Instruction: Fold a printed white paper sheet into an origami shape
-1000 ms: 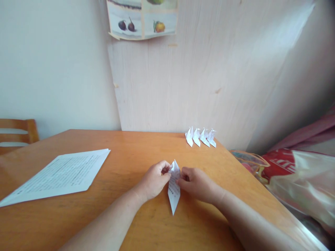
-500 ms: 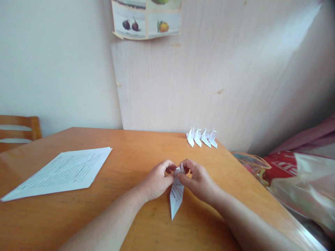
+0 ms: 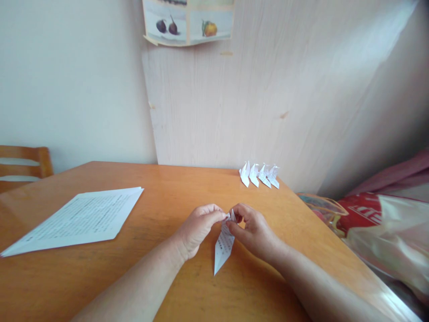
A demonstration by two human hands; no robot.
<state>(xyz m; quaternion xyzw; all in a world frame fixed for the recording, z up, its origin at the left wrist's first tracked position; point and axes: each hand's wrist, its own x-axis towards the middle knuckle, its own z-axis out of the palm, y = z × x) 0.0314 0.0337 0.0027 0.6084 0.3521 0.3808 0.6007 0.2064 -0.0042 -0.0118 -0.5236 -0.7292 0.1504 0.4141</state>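
Observation:
A folded piece of printed white paper (image 3: 223, 248) with a long pointed tip rests on the wooden table (image 3: 161, 210). My left hand (image 3: 197, 228) pinches its upper end from the left. My right hand (image 3: 253, 232) pinches the same upper end from the right, fingers curled. The two hands nearly touch over the top of the fold. The pointed lower tip angles toward me and slightly left.
Several finished folded paper figures (image 3: 259, 175) stand in a row at the table's far right edge. A stack of printed sheets (image 3: 80, 219) lies to the left. A wooden chair (image 3: 23, 163) is at far left, a red and clear plastic bag (image 3: 378, 223) beside the table at right.
My hands have closed in on the top of the folded paper and narrowed it. The lower tip has swung slightly to the left. The camera tilted a little.

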